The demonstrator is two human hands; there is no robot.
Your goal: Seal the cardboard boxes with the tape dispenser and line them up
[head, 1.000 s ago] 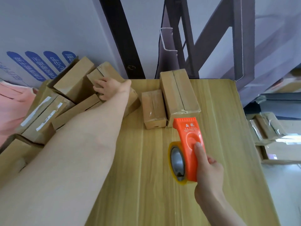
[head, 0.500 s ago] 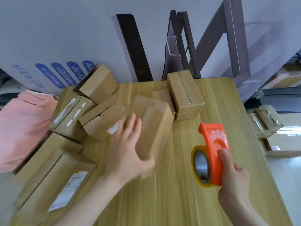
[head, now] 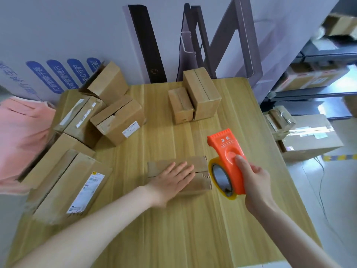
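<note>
A small flat cardboard box point(head: 201, 163) lies in the middle of the wooden table point(head: 173, 229). My left hand point(head: 173, 176) rests flat on its top with straight fingers. My right hand point(head: 253, 180) grips the orange tape dispenser point(head: 226, 151), which holds a yellowish tape roll point(head: 220, 178), just right of the box and touching or nearly touching its right end. Two sealed boxes stand side by side at the back: a short one point(head: 179, 105) and a taller one point(head: 202, 91).
Several more cardboard boxes point(head: 117, 118) are piled along the table's left side, some with white labels. Pink cloth point(head: 21, 128) lies off the left edge. Dark metal racking point(head: 228, 41) stands behind the table. Shelves and boxes point(head: 309, 136) are on the floor at right.
My left hand took a small box from the left pile, carried it across, and laid it flat at the table's middle. My right hand with the dispenser has moved next to it.
</note>
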